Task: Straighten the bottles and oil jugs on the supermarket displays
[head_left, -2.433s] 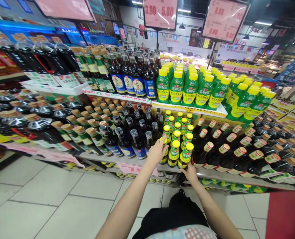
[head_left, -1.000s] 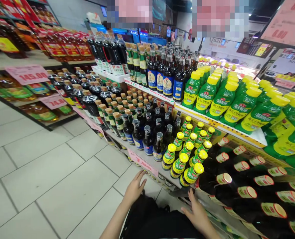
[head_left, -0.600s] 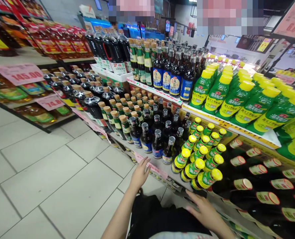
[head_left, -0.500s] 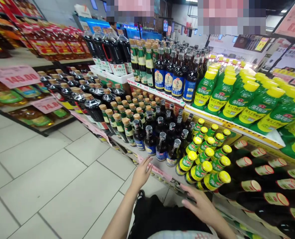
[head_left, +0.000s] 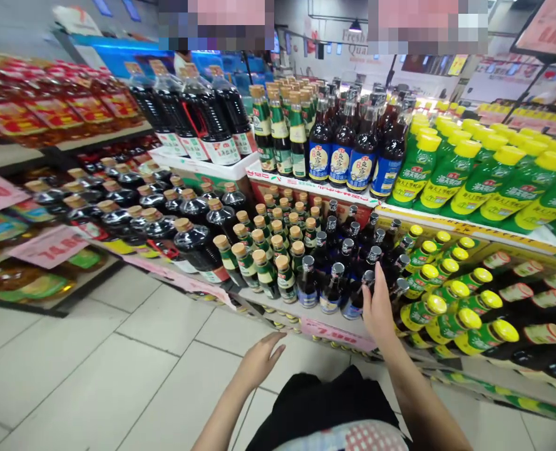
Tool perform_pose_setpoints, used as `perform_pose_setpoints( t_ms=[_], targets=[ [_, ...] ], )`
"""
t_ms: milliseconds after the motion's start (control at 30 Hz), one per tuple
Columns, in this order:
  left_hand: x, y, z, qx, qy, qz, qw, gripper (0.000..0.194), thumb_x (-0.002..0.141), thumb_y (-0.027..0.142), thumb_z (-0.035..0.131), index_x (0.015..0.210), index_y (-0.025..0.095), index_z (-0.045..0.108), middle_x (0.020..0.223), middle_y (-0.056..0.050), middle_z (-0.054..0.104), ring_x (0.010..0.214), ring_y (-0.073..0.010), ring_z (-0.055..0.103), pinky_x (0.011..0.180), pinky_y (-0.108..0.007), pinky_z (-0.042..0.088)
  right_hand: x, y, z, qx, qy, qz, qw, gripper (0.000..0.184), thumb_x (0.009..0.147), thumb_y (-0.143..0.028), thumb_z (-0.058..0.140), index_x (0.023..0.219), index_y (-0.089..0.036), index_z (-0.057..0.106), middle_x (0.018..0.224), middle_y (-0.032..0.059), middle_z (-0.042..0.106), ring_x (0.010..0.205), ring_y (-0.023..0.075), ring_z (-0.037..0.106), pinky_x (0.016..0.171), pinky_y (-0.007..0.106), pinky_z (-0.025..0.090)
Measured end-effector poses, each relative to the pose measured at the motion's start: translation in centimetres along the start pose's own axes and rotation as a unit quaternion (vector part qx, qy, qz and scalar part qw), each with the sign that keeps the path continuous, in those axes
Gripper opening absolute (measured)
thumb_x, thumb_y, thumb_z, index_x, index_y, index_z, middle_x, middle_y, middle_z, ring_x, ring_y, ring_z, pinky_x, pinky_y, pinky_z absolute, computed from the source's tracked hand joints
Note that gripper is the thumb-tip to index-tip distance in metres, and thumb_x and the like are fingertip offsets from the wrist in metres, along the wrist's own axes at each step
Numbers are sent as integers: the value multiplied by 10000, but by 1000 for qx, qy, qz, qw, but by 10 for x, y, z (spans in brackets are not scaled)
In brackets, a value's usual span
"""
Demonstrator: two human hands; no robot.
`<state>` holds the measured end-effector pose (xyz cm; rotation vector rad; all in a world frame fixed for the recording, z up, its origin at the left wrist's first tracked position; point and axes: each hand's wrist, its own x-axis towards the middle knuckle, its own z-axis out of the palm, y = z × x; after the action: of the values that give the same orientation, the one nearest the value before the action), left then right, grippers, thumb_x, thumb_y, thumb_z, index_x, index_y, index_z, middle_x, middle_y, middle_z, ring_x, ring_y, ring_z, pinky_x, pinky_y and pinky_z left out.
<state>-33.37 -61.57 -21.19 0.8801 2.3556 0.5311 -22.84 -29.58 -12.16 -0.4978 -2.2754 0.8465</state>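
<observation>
My right hand (head_left: 379, 307) is raised at the lower shelf, fingers pointing up and thumb apart from them. It is beside a dark glass bottle with a blue label (head_left: 355, 299) in the front row; whether it touches this bottle I cannot tell. Over the floor in front of the shelf, my left hand (head_left: 262, 360) hangs with fingers stretched out, holding nothing. Left of the dark bottles stand small green bottles with tan caps (head_left: 265, 279). To their right are yellow-capped green-labelled bottles (head_left: 428, 310). A pink price tag (head_left: 337, 334) hangs on the shelf edge below my right hand.
Large dark jugs (head_left: 196, 241) fill the lower shelf further left. On the upper tier are blue-labelled bottles (head_left: 341, 153) and green squeeze bottles (head_left: 466, 178). Another rack with oil bottles (head_left: 43, 116) stands at the left. Tiled floor (head_left: 137, 369) lies in front.
My right hand has risen and reached forward to the dark bottles. My left hand has drawn back a little from the shelf edge. The view has shifted, bringing the shelf closer.
</observation>
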Motion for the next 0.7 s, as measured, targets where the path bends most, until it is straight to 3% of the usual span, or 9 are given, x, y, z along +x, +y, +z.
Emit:
perform_pose_setpoints(
  t_ms=[133,267,500,633,700],
  targets=[
    [2,-47,-25,5,-13,7,1000,495,999,404,342,1334,151,604,1385,-116,610,1285,-264,583,1113,-443,450,0,-5,25,14,39,102,994,589,1059,-356,392,1608,-200,247,1489,134,519,1351,229,531,1134,444,440],
    [11,-64,-36,-11,-20,22,999,513,999,411,328,1322,134,614,1370,-120,618,1283,-262,582,1115,-433,447,-2,-10,33,44,61,161,984,520,1007,-424,494,1465,-181,457,1299,150,649,1130,250,674,1024,441,523],
    [23,-60,-49,-37,-23,85,995,501,1014,412,313,1307,156,629,1338,-95,637,1278,-253,584,1097,-432,462,0,-27,45,10,134,191,972,496,936,-483,596,1313,-164,551,1178,150,680,1053,257,686,932,416,562],
    [21,-70,-56,-34,-26,100,994,498,1013,406,310,1312,163,626,1340,-94,637,1270,-252,592,1098,-440,464,5,-36,44,-116,148,176,966,654,907,-565,617,1391,-133,533,1061,135,668,881,243,649,806,389,545],
    [18,-78,-58,-28,-22,92,995,506,1007,417,314,1307,159,631,1339,-102,639,1273,-267,591,1100,-454,461,9,-38,42,-177,141,158,961,593,908,-602,602,1285,-145,615,951,98,643,783,220,605,745,363,507]
  ],
)
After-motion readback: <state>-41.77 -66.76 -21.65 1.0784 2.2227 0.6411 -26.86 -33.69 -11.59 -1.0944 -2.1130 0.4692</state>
